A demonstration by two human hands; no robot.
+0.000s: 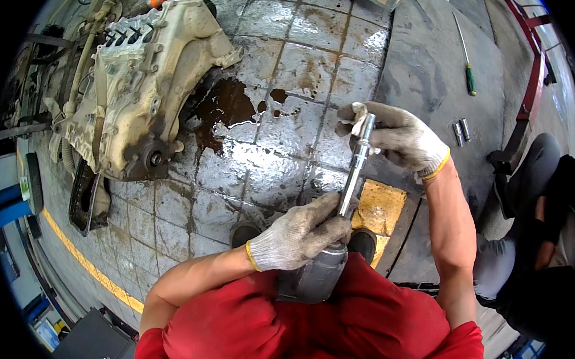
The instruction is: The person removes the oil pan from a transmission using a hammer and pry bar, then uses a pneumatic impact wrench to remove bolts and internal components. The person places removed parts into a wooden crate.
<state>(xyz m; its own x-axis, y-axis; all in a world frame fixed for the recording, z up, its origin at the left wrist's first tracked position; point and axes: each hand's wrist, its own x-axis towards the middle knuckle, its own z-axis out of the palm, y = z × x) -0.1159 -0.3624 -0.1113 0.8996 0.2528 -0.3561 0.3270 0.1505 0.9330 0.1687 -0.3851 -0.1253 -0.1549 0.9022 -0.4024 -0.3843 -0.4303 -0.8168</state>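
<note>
Between my knees rests a dark grey power tool, probably an impact wrench, with its nose pointing away from me. A chrome extension bar runs up from it toward the right, a socket at its far end. My left hand, in a soiled white knit glove, is closed around the bar's base by the tool's nose. My right hand, gloved alike, pinches the socket end with curled fingers. A crumpled white scrap, perhaps cloth or paper, sits between its fingers and the socket.
A dirty metal engine block lies on the tiles at left, a dark oil puddle beside it. On the right mat are a green-handled screwdriver and two loose sockets. Another person crouches close by my right arm, near a red metal frame.
</note>
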